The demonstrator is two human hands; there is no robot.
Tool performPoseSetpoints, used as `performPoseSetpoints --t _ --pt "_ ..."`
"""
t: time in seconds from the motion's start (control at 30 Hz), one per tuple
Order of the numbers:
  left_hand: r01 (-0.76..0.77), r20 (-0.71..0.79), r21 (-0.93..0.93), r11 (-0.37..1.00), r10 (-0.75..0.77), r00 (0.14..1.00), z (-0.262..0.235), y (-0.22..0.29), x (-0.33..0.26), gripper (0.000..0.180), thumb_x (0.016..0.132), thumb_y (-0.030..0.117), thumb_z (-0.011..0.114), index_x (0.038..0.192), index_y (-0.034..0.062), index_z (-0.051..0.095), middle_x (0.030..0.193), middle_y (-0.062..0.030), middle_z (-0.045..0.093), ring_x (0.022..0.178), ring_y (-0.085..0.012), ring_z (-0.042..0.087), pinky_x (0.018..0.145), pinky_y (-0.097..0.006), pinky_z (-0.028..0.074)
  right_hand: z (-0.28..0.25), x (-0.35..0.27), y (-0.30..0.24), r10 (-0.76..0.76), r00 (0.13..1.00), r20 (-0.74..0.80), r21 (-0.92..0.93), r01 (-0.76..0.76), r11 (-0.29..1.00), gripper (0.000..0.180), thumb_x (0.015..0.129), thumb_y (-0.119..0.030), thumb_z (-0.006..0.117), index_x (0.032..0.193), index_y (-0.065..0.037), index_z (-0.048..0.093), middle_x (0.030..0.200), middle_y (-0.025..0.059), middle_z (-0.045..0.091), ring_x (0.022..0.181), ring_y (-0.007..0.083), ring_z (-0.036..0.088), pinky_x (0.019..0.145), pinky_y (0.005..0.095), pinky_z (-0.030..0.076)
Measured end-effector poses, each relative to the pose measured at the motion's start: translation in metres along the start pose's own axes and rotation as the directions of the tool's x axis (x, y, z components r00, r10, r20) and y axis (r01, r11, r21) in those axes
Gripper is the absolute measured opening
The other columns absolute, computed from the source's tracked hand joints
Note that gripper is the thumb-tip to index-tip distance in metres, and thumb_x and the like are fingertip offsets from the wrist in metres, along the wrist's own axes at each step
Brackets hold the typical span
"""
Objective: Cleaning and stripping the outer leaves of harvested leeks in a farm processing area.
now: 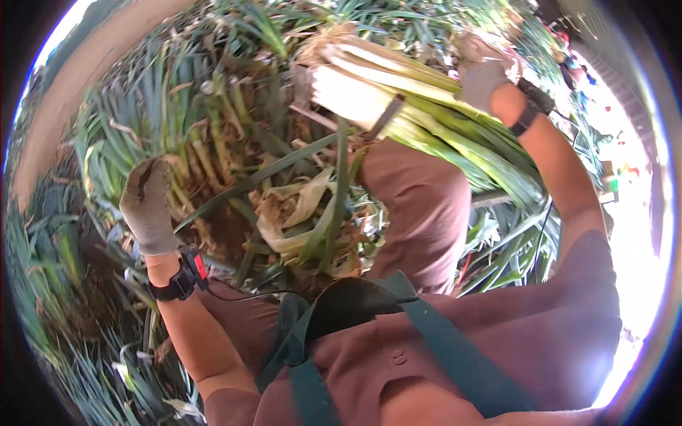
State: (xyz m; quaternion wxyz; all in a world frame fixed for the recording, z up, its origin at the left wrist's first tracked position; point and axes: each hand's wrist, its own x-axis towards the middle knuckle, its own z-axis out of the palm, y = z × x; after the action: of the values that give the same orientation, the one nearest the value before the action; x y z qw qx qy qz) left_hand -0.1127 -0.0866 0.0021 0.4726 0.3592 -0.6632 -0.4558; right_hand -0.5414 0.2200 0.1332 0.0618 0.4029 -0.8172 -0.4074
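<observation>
One bundle of leeks (408, 106), seemingly cleaned and lined up, lies just beyond the bent knee (419, 188); many soil-browned leeks (202, 153) at left look uncleaned; the gloved left hand (148, 206) is curled, the right hand (484, 84) overlaps the bundle's edge, but neither grip can be told

A smooth tan band (89, 89) curves through the upper left of the frame; whether it is bare ground or a low wall cannot be told. A sliver of white daylight (65, 30) shows beyond it. At the upper right stands a dull grey-brown surface (604, 35). Harsh white glare (639, 234) floods the right edge, washing out detail around blurred red and green spots (614, 183).
</observation>
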Motion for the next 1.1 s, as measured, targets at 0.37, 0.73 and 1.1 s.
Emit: performPoseSetpoints --t 0.37,0.73,1.1 --pt "0.268 -0.098 -0.091 0.959 -0.276 0.956 -0.082 0.015 -0.057 0.012 0.091 0.006 0.063 0.097 -0.0039 0.066 0.085 -0.0053 0.065 0.074 -0.011 0.059 0.071 -0.025 0.049 -0.091 0.107 -0.363 -0.677 0.673 -0.298 0.728 0.619 0.295 0.033 0.087 -0.035 0.057 0.095 -0.004 0.067 0.083 0.0158 0.067 0.081 0.0309 0.066 0.075 0.0426 0.049" --pt "0.471 -0.213 -0.041 0.881 -0.469 0.857 -0.122 -0.004 -0.066 0.013 0.09 0.005 0.063 0.099 -0.0042 0.065 0.086 -0.0058 0.066 0.08 -0.0101 0.061 0.077 -0.022 0.047 -0.161 0.121 -0.593 -0.591 0.763 -0.261 0.884 0.435 0.171 0.043 0.087 -0.039 0.06 0.097 0.002 0.069 0.097 0.0213 0.068 0.089 0.0364 0.066 0.076 0.0418 0.052" --pt "0.392 -0.19 -0.019 0.92 -0.388 0.902 -0.129 -0.003 -0.071 0.013 0.09 0.004 0.062 0.1 -0.004 0.065 0.084 -0.0037 0.066 0.076 -0.0095 0.06 0.074 -0.022 0.048 -0.143 0.136 -0.494 -0.581 0.751 -0.314 0.942 0.169 -0.29 0.036 0.081 -0.036 0.072 0.078 -0.001 0.067 0.066 0.0069 0.063 0.055 0.0142 0.056 0.051 0.0287 0.044"
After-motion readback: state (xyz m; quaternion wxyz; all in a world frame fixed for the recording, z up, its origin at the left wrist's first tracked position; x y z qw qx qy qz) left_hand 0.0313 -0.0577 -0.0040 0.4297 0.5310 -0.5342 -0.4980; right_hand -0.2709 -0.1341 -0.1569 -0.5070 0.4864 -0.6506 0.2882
